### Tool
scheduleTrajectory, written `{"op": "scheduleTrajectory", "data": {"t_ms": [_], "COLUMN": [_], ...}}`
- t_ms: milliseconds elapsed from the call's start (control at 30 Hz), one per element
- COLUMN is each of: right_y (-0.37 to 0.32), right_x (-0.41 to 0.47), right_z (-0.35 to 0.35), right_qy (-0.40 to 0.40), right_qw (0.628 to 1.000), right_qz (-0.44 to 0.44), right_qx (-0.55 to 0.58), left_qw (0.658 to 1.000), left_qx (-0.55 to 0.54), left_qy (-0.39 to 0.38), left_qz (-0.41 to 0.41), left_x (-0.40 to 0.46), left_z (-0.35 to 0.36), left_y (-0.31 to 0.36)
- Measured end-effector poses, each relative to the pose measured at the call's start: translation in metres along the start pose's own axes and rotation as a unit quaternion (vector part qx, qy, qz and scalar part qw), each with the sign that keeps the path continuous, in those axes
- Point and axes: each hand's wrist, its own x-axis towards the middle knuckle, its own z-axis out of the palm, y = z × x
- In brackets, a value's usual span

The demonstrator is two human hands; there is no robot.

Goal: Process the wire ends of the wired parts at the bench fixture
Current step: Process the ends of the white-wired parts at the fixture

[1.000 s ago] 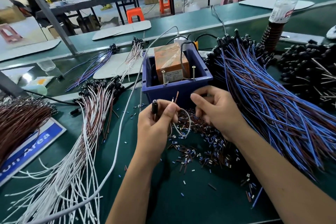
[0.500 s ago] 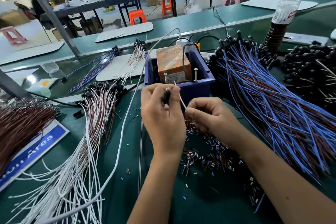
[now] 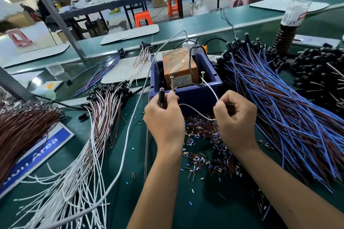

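Head view, fixture: blue bin (image 3: 188,96) stood at the middle of the green bench (image 3: 204,201), just beyond both hands; an orange block (image 3: 178,67) wrapped in clear tape sat inside it, with two upright screws (image 3: 171,82) at its near face, apparently serving as contact posts set within easy reach.
Head view, left hand: left hand (image 3: 164,120) had its fingers curled round a small black part (image 3: 161,95), gripping it upright against the bin's near wall, close to the left screw; likely held so to bring one lead to that post, though the contact itself was too small to tell.
Head view, right hand: right hand (image 3: 235,117) was closed in a loose fist, thumb and forefinger pinching a white wire (image 3: 211,89) that looped from the part and rose toward the right screw, seemingly to steer its bare end onto it.
Head view, stock: blue and brown wired parts (image 3: 279,102) lay fanned at the right, plausibly awaiting work; white and brown ones (image 3: 89,145) lay at the left, possibly finished.
Head view, scraps: cut insulation bits (image 3: 202,145) were littered under the hands, below the fixture.
Head view, writing: blue sign (image 3: 37,156) at the left edge read "Area", the word before it cut off; a label on the block and one on a bottle (image 3: 296,11) at the far right were too small to read.
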Motion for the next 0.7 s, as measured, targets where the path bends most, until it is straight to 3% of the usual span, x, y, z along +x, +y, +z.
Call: {"op": "scheduleTrajectory", "data": {"t_ms": [400,600,700], "right_y": [-0.003,-0.003,-0.009], "right_x": [-0.001,-0.002,-0.002], "right_z": [0.001,-0.001,-0.002], "right_qy": [0.021,0.035,0.065], "right_qw": [1.0,0.998,0.997], "right_qz": [-0.005,-0.051,-0.043], "right_qx": [-0.004,-0.018,-0.009], "left_qw": [1.0,0.993,0.99], "left_qx": [-0.02,-0.108,-0.138], "left_qy": [0.005,0.039,0.01], "left_qz": [0.004,0.01,0.041], "left_x": [-0.002,-0.013,-0.019], "left_z": [-0.005,-0.007,-0.001], "left_y": [-0.001,0.005,0.018]}}
